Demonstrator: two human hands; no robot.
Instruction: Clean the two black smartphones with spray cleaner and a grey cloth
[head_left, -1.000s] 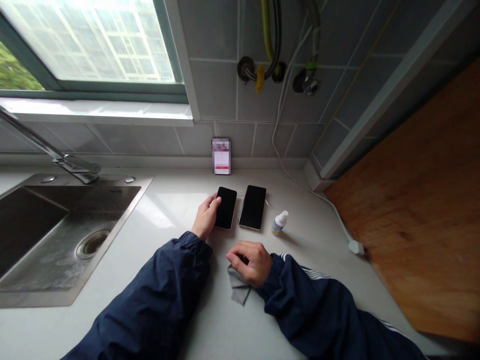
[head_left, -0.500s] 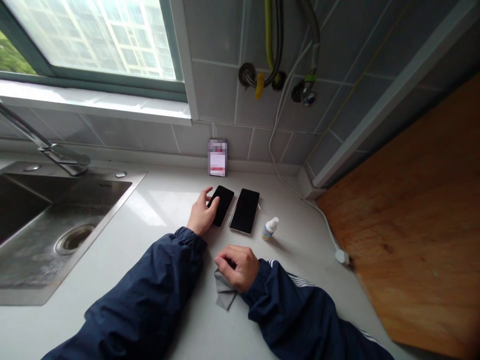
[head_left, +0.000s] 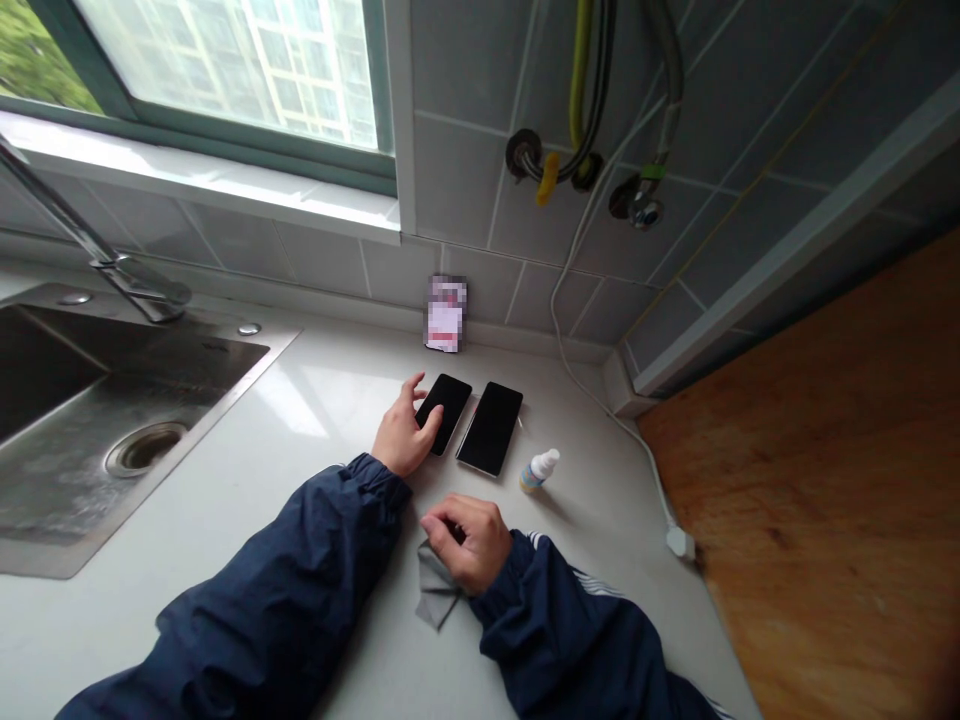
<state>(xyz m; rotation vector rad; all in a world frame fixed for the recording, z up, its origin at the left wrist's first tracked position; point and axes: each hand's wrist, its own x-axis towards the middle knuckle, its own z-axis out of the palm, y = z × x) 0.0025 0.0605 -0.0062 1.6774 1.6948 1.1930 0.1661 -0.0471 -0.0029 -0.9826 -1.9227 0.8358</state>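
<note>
Bright daylight comes in through the window [head_left: 240, 75] on the left, where the glass looks washed out. It makes a shiny patch on the worktop [head_left: 247, 480]. The bottle [head_left: 538, 473] drops a soft shadow to the right. The tiled wall [head_left: 461, 140] looks dim. The wooden board [head_left: 810, 500] looks stretched near the edge.

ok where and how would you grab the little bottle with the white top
Probably grip the small bottle round its labelled body, below the white top, coming from the right: it stands upright, leaving its sides reachable, and the nearer black phone lies to its left. The right hand is closest, but it's curled over the gray cloth.
</note>
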